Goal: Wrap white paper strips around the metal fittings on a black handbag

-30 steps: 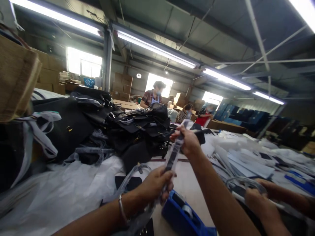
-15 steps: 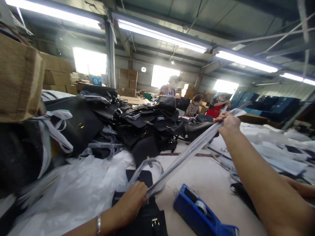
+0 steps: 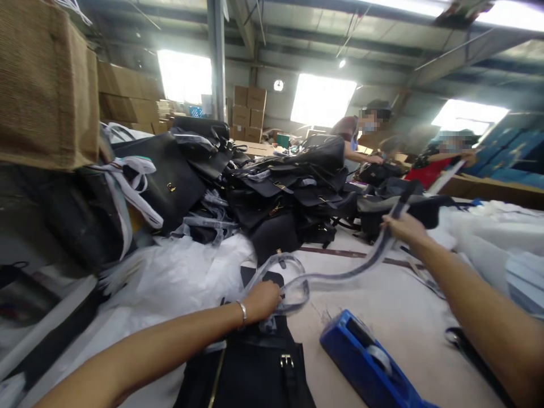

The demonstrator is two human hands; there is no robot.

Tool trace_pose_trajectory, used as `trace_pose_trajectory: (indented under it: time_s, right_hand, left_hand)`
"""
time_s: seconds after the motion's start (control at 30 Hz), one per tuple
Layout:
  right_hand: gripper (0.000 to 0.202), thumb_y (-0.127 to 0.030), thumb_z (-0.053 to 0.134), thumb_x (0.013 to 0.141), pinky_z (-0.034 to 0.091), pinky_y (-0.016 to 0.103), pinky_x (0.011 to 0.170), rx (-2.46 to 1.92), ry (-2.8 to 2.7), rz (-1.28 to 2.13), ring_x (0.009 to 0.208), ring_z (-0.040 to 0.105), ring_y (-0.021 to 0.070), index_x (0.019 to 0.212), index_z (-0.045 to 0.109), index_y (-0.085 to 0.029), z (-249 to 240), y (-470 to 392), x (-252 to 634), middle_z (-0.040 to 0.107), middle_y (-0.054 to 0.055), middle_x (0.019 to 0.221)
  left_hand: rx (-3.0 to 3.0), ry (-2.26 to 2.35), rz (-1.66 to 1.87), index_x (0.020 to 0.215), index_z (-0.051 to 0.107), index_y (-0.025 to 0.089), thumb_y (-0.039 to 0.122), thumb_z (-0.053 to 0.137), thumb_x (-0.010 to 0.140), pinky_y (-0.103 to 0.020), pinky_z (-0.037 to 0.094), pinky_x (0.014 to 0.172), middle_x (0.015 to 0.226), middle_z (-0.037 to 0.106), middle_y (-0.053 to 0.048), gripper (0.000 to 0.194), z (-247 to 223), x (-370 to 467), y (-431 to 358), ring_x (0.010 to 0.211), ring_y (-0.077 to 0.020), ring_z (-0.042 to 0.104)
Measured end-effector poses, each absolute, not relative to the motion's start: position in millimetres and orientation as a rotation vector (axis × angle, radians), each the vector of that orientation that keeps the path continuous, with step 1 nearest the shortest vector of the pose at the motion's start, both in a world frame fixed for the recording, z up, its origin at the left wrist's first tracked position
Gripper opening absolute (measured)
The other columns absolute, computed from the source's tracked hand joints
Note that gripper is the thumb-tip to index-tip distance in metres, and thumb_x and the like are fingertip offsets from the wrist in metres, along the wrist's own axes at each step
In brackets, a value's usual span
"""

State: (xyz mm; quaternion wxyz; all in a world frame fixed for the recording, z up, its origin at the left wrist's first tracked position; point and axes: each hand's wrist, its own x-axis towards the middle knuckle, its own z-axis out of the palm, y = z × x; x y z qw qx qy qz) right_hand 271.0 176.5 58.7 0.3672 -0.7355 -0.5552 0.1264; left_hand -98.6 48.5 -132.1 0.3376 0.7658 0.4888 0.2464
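Observation:
A dark strap (image 3: 340,277) in clear plastic wrap runs slack between my hands. Closed on its near end, my left hand (image 3: 264,300) rests over a black bag (image 3: 250,377) with gold buckle and zip. A plastic-wrapped loop, apparently a handle (image 3: 293,258), rises beside that hand. My right hand (image 3: 403,228) is raised further out to the right and pinches the strap, whose dark end sticks up past the fingers. On the table to the right of the bag lies a blue tape dispenser (image 3: 374,362).
Black bags (image 3: 272,198) are heaped across the back of the table. White wrapping sheets (image 3: 182,283) lie at left, with more white material (image 3: 493,238) at right. A brown woven bag (image 3: 46,85) hangs close at upper left. Several people work beyond the heap.
The strip between my hands has gone from taut to slack and curved. My right hand has come lower in relation to the table. The view has turned right and down.

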Motion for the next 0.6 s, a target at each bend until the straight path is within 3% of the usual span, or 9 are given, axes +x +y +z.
trace_pose_trajectory:
  time_s: [0.13,0.23,0.33,0.4,0.47,0.6]
  right_hand:
    - [0.023,-0.031,0.075,0.075,0.048,0.042,0.082,-2.175,-1.819,0.340,0.091,0.066,0.0290,0.081,0.067,-0.010,-4.0,151.9,228.8,0.070,0.016,0.089]
    - [0.023,-0.030,0.072,0.075,0.044,0.045,0.083,-2.135,-2.124,0.328,0.099,0.064,0.0374,0.085,0.069,-0.010,-19.0,119.7,184.4,0.070,0.023,0.096]
    - [0.025,-0.038,0.059,0.087,0.044,0.038,0.082,-1.883,-2.414,0.393,0.099,0.065,0.0307,0.100,0.069,-0.021,-19.2,70.6,127.3,0.072,0.014,0.100]
    - [0.027,-0.042,0.049,0.092,0.045,0.033,0.078,-1.614,-2.595,0.511,0.091,0.067,0.0253,0.105,0.067,-0.026,-22.8,30.6,88.2,0.073,0.008,0.096]
    - [0.026,-0.031,0.049,0.091,0.047,0.031,0.081,-1.344,-2.696,0.595,0.094,0.066,0.0235,0.112,0.064,-0.027,-34.6,-7.3,55.5,0.071,0.006,0.102]
    - [0.052,-0.003,0.046,0.078,0.047,0.035,0.094,-1.210,-2.837,0.517,0.110,0.059,0.0253,0.124,0.061,-0.023,-76.6,-46.7,25.3,0.062,0.010,0.121]
  left_hand:
    - [1.963,1.254,0.585,0.073,0.061,0.016,0.031,0.068,0.082,-0.038,0.045,0.086,0.080,0.064,-0.003,0.020,-132.4,-100.3,54.7,0.082,-0.0186,0.060]
    - [1.936,1.251,0.551,0.079,0.066,0.016,0.028,0.077,0.070,-0.033,0.045,0.078,0.079,0.066,-0.005,0.019,-108.2,-120.3,53.5,0.076,-0.0208,0.060]
    - [1.914,1.306,0.586,0.101,0.068,0.019,0.031,0.068,0.077,-0.029,0.043,0.077,0.098,0.068,-0.006,0.027,-78.3,-157.5,33.1,0.084,-0.0231,0.061]
    - [1.911,1.376,0.596,0.100,0.069,0.021,0.032,0.057,0.085,-0.029,0.041,0.079,0.100,0.068,-0.005,0.022,-62.2,-187.2,5.1,0.089,-0.0230,0.060]
    - [1.908,1.470,0.586,0.092,0.069,0.020,0.033,0.052,0.088,-0.029,0.039,0.076,0.091,0.068,-0.005,0.022,-52.8,-215.4,-31.7,0.086,-0.0232,0.060]
    - [1.765,1.655,0.527,0.103,0.066,0.020,0.044,0.060,0.083,-0.028,0.037,0.066,0.084,0.066,-0.004,0.031,-58.5,-249.6,-104.5,0.075,-0.0223,0.058]
